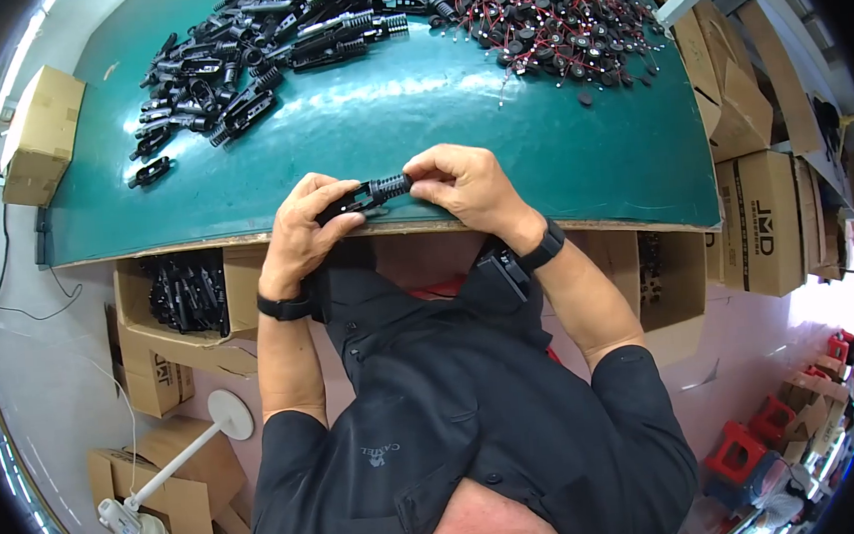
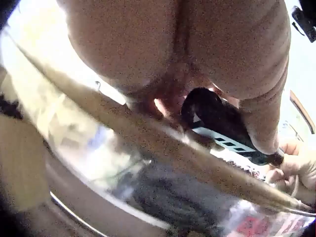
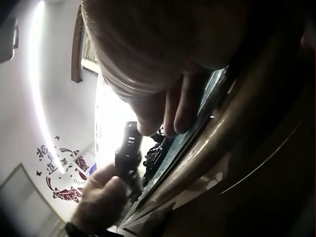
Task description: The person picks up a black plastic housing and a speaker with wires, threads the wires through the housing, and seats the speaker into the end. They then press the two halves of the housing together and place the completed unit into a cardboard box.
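Note:
Over the table's near edge, my left hand (image 1: pixel 302 229) grips a black plastic housing (image 1: pixel 371 197) with a slotted body and a ribbed, spring-like end. Thumb and fingers of my right hand (image 1: pixel 473 187) pinch at the ribbed end; anything small between these fingertips is hidden. In the left wrist view, the housing (image 2: pixel 222 121) shows a rounded dark end near the palm and a row of slots along its side. The right wrist view has the housing (image 3: pixel 129 153) standing up from the left hand (image 3: pixel 101 202), its tip beside the right fingers.
On the green table (image 1: pixel 356 127) lie a heap of similar black housings (image 1: pixel 260 54) and a pile of small black discs with red wires (image 1: pixel 568 25). Below the edge stand open cartons, one holding black parts (image 1: pixel 188 294). A carton (image 1: pixel 44 137) sits at the left corner.

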A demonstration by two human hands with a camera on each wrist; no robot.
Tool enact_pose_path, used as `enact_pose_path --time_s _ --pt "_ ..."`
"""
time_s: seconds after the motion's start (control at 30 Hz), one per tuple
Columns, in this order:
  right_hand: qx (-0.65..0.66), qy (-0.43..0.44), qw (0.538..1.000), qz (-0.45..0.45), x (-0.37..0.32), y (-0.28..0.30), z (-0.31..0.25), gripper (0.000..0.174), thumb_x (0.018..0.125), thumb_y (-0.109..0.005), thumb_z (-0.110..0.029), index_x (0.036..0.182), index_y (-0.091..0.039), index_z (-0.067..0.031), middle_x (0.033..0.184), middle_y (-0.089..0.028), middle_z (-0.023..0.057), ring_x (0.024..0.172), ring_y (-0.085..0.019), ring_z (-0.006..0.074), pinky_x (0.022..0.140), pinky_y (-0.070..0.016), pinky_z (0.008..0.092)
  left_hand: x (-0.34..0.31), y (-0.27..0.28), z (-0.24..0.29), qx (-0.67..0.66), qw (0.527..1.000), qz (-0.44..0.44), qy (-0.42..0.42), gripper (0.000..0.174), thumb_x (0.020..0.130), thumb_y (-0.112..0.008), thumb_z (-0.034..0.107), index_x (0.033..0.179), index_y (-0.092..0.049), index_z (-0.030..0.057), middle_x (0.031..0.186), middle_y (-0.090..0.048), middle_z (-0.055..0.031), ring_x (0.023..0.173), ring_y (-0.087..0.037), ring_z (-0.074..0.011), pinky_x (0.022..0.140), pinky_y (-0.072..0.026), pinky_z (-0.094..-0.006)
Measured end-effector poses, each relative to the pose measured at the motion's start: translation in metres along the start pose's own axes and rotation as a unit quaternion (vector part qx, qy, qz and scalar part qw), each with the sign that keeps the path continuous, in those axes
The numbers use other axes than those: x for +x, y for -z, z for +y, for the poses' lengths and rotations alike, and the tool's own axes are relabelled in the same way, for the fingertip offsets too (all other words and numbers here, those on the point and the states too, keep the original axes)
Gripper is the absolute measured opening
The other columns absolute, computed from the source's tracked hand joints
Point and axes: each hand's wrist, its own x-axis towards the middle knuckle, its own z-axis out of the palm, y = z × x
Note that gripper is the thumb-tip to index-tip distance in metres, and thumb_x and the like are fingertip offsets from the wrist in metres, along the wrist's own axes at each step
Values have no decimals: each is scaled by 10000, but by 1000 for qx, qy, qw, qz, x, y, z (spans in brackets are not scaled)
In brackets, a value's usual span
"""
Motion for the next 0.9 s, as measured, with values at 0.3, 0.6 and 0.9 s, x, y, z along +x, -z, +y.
enact_pose_path --time_s 0.3,0.6,0.9 --pt "-9 19 996 85 -12 3 -4 205 935 -804 -5 1134 -762 24 1022 -767 99 866 -763 153 769 -618 273 54 100 52 297 943 -148 31 373 775 -879 24 1121 -742 34 1035 -648 -150 950 -677 -390 824 -565 -449" --pt "-17 28 997 74 -13 5 -4 190 932 -811 -19 1109 -757 24 1003 -759 108 844 -757 159 752 -613 283 100 77 48 346 893 -286 28 325 757 -888 47 1046 -740 29 1019 -613 -151 938 -669 -405 814 -563 -472" --pt "-41 23 997 66 -11 5 -13 175 945 -794 -28 1111 -767 19 978 -762 102 846 -740 154 771 -592 278 -10 111 -18 162 983 -46 69 357 781 -921 107 1086 -756 20 968 -682 -124 892 -685 -301 803 -559 -392"
